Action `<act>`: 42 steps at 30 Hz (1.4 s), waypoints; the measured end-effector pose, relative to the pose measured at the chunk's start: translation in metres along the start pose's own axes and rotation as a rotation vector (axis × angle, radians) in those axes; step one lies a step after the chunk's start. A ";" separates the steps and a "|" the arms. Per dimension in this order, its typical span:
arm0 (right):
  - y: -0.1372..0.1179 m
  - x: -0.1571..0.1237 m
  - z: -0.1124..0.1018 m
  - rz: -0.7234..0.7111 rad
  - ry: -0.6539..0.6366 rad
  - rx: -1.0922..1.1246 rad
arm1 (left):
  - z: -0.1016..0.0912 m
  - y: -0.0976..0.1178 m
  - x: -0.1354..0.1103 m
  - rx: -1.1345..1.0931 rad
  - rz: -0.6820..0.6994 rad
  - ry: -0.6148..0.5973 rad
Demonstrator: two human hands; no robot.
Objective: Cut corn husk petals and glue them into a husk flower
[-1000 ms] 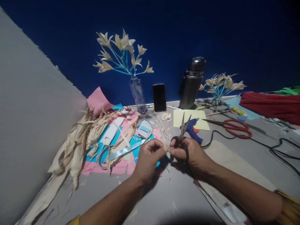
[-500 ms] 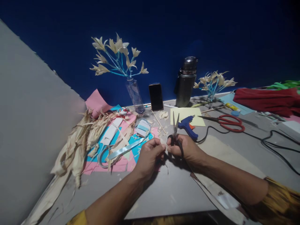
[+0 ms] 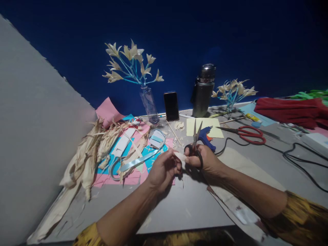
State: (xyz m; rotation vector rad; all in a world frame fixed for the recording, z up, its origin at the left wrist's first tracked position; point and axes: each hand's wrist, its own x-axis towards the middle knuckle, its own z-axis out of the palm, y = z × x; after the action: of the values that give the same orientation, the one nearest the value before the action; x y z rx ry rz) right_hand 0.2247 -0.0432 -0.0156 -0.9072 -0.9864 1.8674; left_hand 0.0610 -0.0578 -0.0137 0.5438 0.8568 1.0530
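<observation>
pale piece (image 3: pixel 180 156): more of it shows now than half a second ago, when the fingers of both hands met around it; it lies in the gap between the hands, apparently raised over the middle of the grey table (image 3: pixel 184 212), nearer the front edge than the back.
change of grip: the left hand (image 3: pixel 164 171) has loosened and its fingertips have parted from those of the right hand (image 3: pixel 208 160); this looks like a shift of hold, with the right now seeming to bear the piece.
left hand: partly open, fingers loosely curled, palm turned inward; its fingertips are at the piece's left end, but whether they nip it cannot be told.
right hand: closed, thumb and finger pinching the piece's right end while the other fingers keep the black-handled scissors (image 3: pixel 195 140).
black-handled scissors: blades a little apart, pointing toward the table's back edge, away from the piece.
right of the hands: a blue glue gun (image 3: pixel 205 134) just beyond the right hand, and red-handled scissors (image 3: pixel 240 131) farther toward the table's right side.
left of the hands: a light-blue ribbon (image 3: pixel 138 163) over coloured paper, with dried husks (image 3: pixel 88 160) along the table's left edge.
</observation>
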 end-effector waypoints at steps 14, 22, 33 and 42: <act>-0.005 -0.002 -0.016 -0.007 -0.182 -0.041 | -0.005 0.007 -0.001 -0.071 -0.157 -0.260; -0.006 0.004 -0.019 0.003 -0.193 -0.098 | -0.006 0.003 -0.001 0.045 -0.144 -0.175; -0.009 0.003 -0.018 -0.004 -0.142 -0.158 | -0.008 0.006 0.000 0.043 -0.064 -0.195; -0.009 0.002 -0.019 -0.043 -0.128 -0.154 | -0.007 0.016 -0.001 -0.069 -0.011 -0.240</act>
State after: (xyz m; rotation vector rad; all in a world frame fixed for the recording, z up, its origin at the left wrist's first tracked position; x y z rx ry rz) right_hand 0.2430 -0.0330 -0.0167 -0.8561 -1.2323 1.8512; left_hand 0.0466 -0.0516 -0.0054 0.5926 0.6101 0.9807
